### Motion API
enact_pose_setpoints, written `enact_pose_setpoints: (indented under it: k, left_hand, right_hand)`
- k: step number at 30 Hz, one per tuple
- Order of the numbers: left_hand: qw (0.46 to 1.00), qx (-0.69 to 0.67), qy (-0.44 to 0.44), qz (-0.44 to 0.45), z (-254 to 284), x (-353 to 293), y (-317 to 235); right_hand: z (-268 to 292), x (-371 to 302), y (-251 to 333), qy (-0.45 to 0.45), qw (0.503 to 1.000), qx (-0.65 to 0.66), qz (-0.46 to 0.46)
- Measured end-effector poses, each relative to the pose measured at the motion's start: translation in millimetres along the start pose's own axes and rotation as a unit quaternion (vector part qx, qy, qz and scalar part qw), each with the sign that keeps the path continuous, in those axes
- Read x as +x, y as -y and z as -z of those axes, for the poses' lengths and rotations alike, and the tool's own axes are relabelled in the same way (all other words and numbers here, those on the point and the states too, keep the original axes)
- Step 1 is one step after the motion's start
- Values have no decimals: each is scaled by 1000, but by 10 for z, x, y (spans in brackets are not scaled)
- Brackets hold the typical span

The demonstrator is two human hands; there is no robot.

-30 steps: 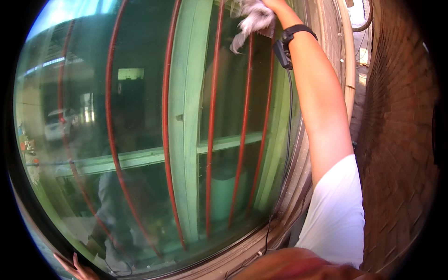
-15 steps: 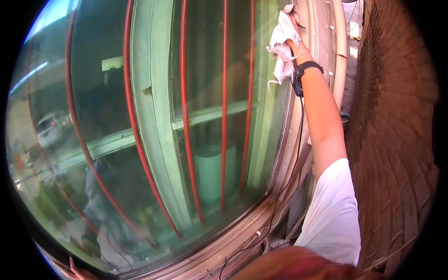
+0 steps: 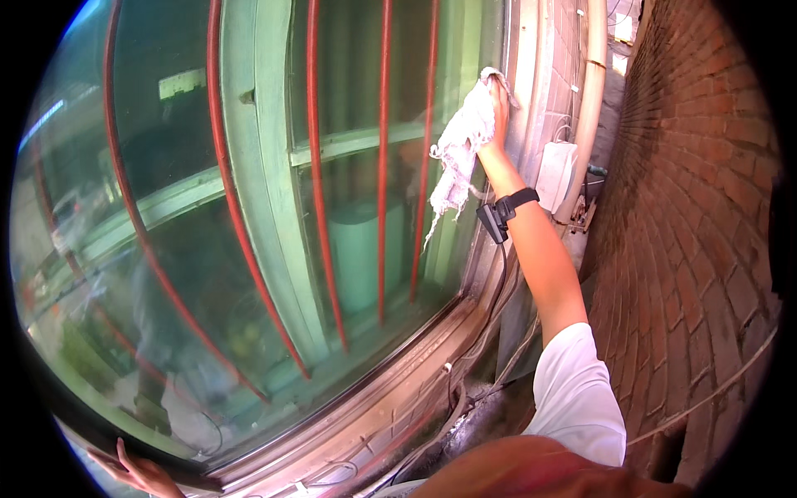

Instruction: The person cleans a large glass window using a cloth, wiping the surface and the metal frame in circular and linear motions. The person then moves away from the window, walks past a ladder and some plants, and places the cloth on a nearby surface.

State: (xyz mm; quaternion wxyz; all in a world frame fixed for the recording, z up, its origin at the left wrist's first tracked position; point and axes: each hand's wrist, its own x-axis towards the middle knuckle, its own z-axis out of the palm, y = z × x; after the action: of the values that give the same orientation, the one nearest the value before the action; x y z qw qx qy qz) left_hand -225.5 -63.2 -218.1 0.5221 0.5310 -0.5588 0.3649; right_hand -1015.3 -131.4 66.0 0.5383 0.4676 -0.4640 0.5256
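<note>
My right hand (image 3: 501,112) is closed on a white cloth (image 3: 465,137) with frayed edges, whose loose end hangs down to the left. It is up against the right edge of a large glass window (image 3: 170,124), beside the metal frame (image 3: 523,75). Part of the fingers is hidden by the cloth. On that wrist is a black strap with a small device (image 3: 496,217) and a cable. My left hand (image 3: 143,475) is at the lower left, by the window's bottom corner, with its fingers apart and nothing seen in it.
Behind the glass stand red bars (image 3: 315,166) and a green inner frame (image 3: 270,166). A brick wall (image 3: 697,207) rises close on the right. Between wall and window run a pale pipe (image 3: 591,100), a white box (image 3: 556,174) and loose cables (image 3: 519,353).
My right hand has come down along the window's right edge with the cloth. The view has shifted, and more of my left hand shows at the lower left.
</note>
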Motion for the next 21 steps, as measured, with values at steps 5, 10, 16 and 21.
enact_pose_setpoints:
  k: [5,10,16,21]
  left_hand:
    - [996,26,-62,-53,2,15,108]
    - [986,68,-115,-99,-49,15,233]
    - [988,53,-104,-97,-208,-45,237]
    - [987,62,-96,-112,-96,-2,248]
  right_hand:
    - [-92,382,760,-20,990,96,97]
    - [-377,1307,608,21,994,75,71]
    - [-192,1068,-114,51,999,-14,6]
    - [-103,209,-351,34,996,-82,21]
